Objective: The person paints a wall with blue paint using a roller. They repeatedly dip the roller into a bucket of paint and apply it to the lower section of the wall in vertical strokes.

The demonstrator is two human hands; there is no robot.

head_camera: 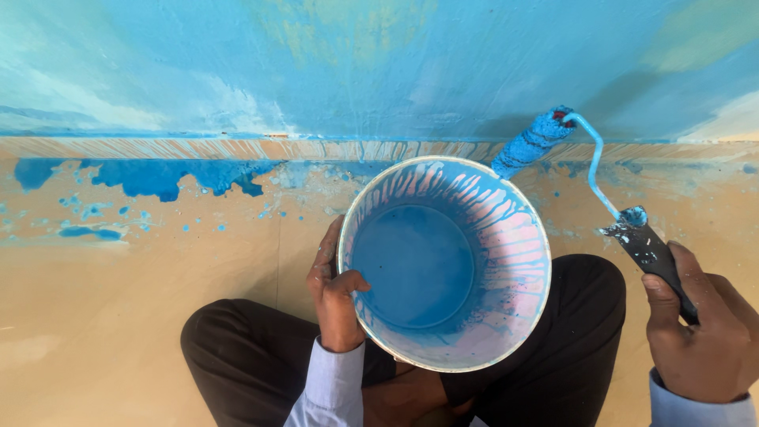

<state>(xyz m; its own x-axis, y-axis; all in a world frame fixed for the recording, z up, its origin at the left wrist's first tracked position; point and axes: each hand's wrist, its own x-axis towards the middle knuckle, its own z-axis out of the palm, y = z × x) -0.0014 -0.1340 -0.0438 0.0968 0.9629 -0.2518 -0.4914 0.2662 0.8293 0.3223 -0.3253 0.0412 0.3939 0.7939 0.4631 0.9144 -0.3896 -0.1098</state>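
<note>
Bucket and roller at the wall

Bucket (506, 237) (low on blue paint, likely light, rim slippery) sits between the knees; left hand (336, 292) grips its rim. Right hand (704, 332) is clenched on the roller (534, 142) handle, sleeve near the wall (356, 63).

bucket (443, 261) between knees | roller (531, 144) right of rim, behind | wall (356, 63) beyond

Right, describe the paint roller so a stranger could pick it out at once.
Start at the blue wall and drop to its base, right of the white bucket. The paint roller rests there, its black grip in the right hand. It is the only tool, with a fuzzy blue sleeve on a bent, paint-coated wire arm.
</note>
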